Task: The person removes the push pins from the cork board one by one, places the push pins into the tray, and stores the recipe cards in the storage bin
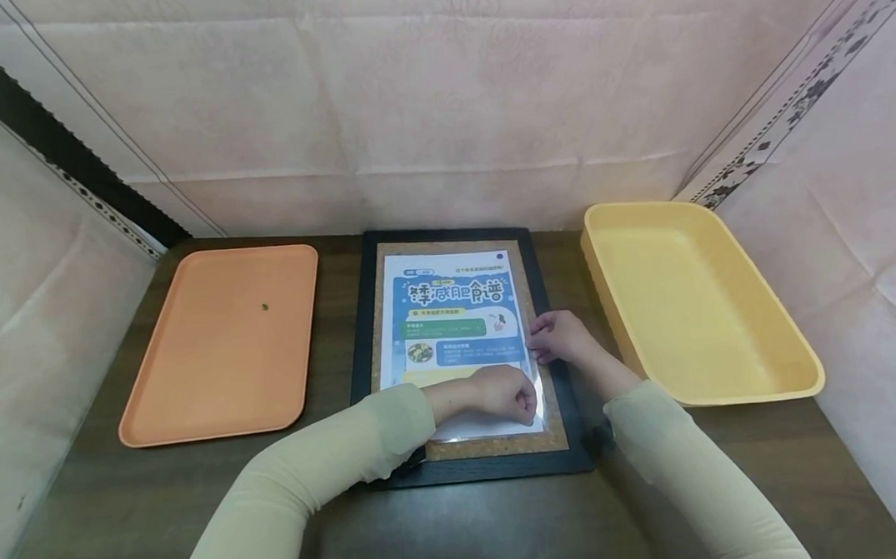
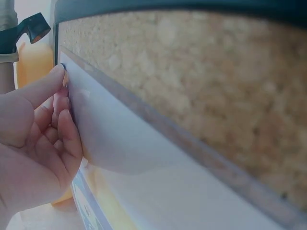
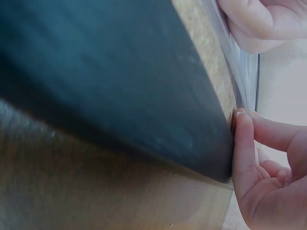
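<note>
A laminated poster (image 1: 449,300) with a blue heading lies on a black-framed cork board (image 1: 556,433). A small dark round dot, like a pin head (image 1: 499,256), sits at the poster's top right. My left hand (image 1: 501,394) crosses over the lower part, fingers curled at the bottom right corner. In the left wrist view its thumb and finger pinch a small dark thing (image 2: 64,67) at that corner, mostly hidden by the fingertips. My right hand (image 1: 561,337) pinches the poster's right edge, thumb and index finger together in the right wrist view.
An orange tray (image 1: 226,347) with a tiny green speck stands left of the board. To the right is a deeper yellow tray (image 1: 704,302). Pale cloth (image 1: 410,106) hangs behind and at both sides of the dark wooden table (image 1: 474,528).
</note>
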{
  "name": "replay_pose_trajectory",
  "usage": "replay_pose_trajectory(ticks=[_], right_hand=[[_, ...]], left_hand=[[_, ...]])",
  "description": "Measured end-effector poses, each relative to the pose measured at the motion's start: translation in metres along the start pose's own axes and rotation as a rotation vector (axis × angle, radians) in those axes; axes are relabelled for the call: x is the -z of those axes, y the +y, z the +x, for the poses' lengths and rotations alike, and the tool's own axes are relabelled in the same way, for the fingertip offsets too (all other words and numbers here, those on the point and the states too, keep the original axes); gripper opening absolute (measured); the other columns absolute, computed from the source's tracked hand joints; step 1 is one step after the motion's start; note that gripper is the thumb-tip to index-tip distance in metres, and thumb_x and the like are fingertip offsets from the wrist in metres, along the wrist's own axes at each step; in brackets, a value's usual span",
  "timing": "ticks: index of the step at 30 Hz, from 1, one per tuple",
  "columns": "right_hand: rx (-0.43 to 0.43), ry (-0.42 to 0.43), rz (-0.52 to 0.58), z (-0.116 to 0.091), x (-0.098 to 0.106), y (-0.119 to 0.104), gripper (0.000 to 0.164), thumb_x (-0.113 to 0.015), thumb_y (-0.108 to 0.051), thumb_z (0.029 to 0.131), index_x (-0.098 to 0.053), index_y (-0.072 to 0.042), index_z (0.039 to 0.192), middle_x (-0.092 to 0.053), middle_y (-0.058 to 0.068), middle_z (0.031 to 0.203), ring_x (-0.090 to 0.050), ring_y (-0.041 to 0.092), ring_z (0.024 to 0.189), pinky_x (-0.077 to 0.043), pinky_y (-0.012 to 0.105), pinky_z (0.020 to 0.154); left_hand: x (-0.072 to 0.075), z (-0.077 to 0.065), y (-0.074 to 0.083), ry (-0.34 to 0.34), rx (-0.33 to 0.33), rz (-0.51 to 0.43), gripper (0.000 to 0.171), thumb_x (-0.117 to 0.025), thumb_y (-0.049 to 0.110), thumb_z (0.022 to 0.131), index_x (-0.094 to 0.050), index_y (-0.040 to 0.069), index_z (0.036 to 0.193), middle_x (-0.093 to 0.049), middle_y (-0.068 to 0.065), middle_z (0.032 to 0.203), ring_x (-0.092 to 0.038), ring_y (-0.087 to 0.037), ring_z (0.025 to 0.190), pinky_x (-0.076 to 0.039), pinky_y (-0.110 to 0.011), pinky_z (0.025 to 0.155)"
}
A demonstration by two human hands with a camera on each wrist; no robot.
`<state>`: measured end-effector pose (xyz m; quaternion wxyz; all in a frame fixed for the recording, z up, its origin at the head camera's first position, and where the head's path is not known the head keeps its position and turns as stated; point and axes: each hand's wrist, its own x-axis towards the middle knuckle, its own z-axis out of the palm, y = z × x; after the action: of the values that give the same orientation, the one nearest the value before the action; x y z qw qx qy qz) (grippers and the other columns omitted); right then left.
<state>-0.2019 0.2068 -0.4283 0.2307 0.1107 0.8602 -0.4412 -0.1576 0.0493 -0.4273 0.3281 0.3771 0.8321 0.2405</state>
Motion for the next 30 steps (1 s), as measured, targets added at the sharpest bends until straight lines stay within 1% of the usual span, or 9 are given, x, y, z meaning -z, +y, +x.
replay_pose_trajectory(ticks=[8,12,18,25,30], right_hand=[[0.001,-0.007,0.008,0.000,0.000,0.001,0.027,-0.063,-0.009,0.088,-0.057,0.004,0.111,-0.065,0.015,0.086,-0.065,0.017,0.066,-0.055,0.026,0.064],[0.005,-0.008,0.010,0.001,0.000,0.002,0.027,-0.063,-0.008,0.087,-0.057,0.004,0.111,-0.065,0.014,0.083,-0.065,0.016,0.065,-0.055,0.026,0.063],[0.014,-0.007,0.002,0.001,0.001,0.001,0.026,-0.062,-0.007,0.087,-0.057,0.005,0.110,-0.065,0.013,0.082,-0.064,0.015,0.064,-0.055,0.025,0.061],[0.035,-0.011,0.016,0.001,0.001,0.000,0.025,-0.062,-0.003,0.086,-0.056,0.007,0.108,-0.065,0.012,0.077,-0.063,0.014,0.060,-0.055,0.026,0.060],[0.028,-0.014,0.023,0.001,0.001,0.001,0.026,-0.062,-0.003,0.086,-0.056,0.007,0.109,-0.065,0.012,0.078,-0.063,0.014,0.060,-0.055,0.025,0.060]], left_hand=[[0.001,0.002,-0.002,-0.021,-0.008,-0.006,0.009,-0.063,0.020,0.088,-0.069,0.016,0.082,-0.057,0.006,0.064,-0.052,-0.004,0.059,-0.037,-0.015,0.057],[0.003,0.003,-0.003,-0.038,-0.018,-0.021,0.010,-0.064,0.019,0.088,-0.069,0.015,0.082,-0.057,0.007,0.064,-0.050,-0.003,0.060,-0.037,-0.014,0.058],[0.006,0.003,-0.005,-0.062,-0.036,-0.059,0.010,-0.063,0.017,0.088,-0.070,0.011,0.082,-0.056,0.009,0.065,-0.048,-0.002,0.061,-0.036,-0.014,0.060],[0.010,0.001,-0.011,-0.103,-0.052,-0.148,0.009,-0.063,0.017,0.089,-0.070,0.012,0.088,-0.060,0.006,0.070,-0.052,-0.004,0.065,-0.040,-0.015,0.064],[0.009,0.000,-0.014,-0.104,-0.066,-0.165,0.009,-0.063,0.018,0.089,-0.070,0.012,0.089,-0.060,0.007,0.072,-0.053,-0.004,0.067,-0.040,-0.015,0.065]])
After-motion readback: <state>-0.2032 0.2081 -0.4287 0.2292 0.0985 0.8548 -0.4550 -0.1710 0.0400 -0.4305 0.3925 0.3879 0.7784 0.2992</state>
